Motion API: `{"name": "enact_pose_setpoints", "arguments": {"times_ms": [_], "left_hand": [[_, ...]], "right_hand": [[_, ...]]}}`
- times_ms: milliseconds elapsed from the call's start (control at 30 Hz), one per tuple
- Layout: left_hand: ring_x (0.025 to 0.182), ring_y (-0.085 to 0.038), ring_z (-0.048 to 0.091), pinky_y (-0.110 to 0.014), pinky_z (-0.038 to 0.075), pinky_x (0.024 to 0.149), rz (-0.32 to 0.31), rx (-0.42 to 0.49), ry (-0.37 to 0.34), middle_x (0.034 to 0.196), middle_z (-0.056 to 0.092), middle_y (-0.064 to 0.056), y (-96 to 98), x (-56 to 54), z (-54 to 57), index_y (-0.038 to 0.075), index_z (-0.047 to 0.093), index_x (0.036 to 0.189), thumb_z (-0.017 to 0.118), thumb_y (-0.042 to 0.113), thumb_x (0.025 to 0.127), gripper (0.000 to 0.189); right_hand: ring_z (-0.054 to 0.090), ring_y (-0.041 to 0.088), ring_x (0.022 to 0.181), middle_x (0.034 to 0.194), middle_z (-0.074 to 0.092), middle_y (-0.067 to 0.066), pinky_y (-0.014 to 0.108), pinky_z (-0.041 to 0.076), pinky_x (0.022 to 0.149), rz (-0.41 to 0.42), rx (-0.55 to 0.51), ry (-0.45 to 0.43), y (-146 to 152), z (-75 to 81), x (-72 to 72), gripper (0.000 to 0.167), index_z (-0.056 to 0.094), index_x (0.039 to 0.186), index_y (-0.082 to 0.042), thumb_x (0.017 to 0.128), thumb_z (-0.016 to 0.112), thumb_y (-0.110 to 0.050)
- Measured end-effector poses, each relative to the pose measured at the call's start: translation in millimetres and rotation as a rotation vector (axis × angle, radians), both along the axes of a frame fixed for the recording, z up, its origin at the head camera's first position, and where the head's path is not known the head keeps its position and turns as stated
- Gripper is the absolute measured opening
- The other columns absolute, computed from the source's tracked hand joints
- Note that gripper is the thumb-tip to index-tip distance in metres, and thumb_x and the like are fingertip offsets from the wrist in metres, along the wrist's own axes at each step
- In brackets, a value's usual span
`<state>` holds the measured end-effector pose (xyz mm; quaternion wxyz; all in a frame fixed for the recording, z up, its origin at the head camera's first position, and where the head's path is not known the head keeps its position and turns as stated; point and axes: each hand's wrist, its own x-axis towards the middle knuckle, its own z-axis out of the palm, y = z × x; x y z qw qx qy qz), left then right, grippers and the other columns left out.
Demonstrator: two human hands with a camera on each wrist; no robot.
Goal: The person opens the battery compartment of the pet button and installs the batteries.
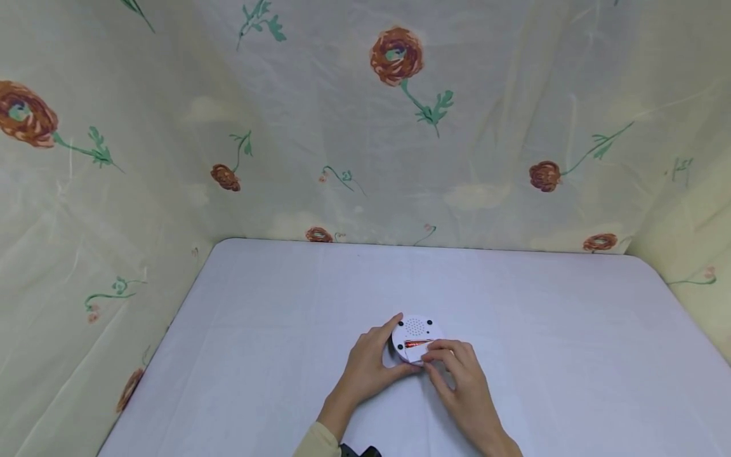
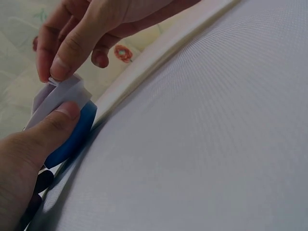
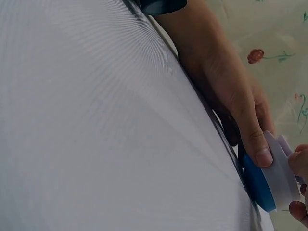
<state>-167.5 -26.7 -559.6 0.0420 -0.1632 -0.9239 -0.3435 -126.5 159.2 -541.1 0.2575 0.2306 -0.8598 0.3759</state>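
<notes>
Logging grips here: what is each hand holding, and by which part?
Left hand grips the round white device by its rim; right hand pinches its small cover piece.

We took this for a makeshift recording booth, prob set up indoors, not a real kitchen or workshop. What showed it: a flat table [image 1: 514, 330] w/ a plain pale lavender-grey cover, rounded far corners, closed in on three sides by hanging cloth [image 1: 320, 114]. The cloth was cream-yellow w/ printed rust-red flowers and green stems, creased and sagging, draped down to the table edge, so no room behind was visible. Lighting was even, soft. No furniture, shelves or appliances were in view to mark it as a home or shop. Wrist views showed the same cover and floral cloth [image 3: 284, 62] close up. Exact bldg type we couldn't tell.
</notes>
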Motion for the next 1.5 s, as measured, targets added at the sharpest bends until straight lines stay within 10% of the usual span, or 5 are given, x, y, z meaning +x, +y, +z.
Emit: {"name": "enact_pose_setpoints", "arguments": {"times_ms": [400, 1500], "left_hand": [[0.112, -0.017, 0.057, -0.037, 0.046, 0.089, 0.002, -0.001, 0.017, 0.131, 0.058, 0.000, 0.3, 0.6, -0.4, 0.030, 0.032, 0.147, 0.072, 0.061, 0.071, 0.091], [0.111, -0.016, 0.057, -0.036, 0.046, 0.089, -0.004, 0.003, 0.044, 0.130, 0.059, 0.000, 0.0, 0.9, -0.3, 0.027, 0.033, 0.147, 0.073, 0.059, 0.071, 0.092]], "right_hand": [[0.048, 0.015, 0.099, 0.102, 0.060, 0.002, 0.016, 0.032, 0.093, 0.011, -0.016, 0.088, -2.5, 1.2, -3.6, 0.026, 0.068, 0.093, -0.010, 0.072, 0.074, 0.003], [0.048, 0.016, 0.099, 0.101, 0.060, 0.001, 0.018, 0.033, 0.093, -0.047, 0.005, -0.024, -7.2, 2.4, -6.5, 0.016, 0.069, 0.091, -0.013, 0.078, 0.073, -0.003]]}}
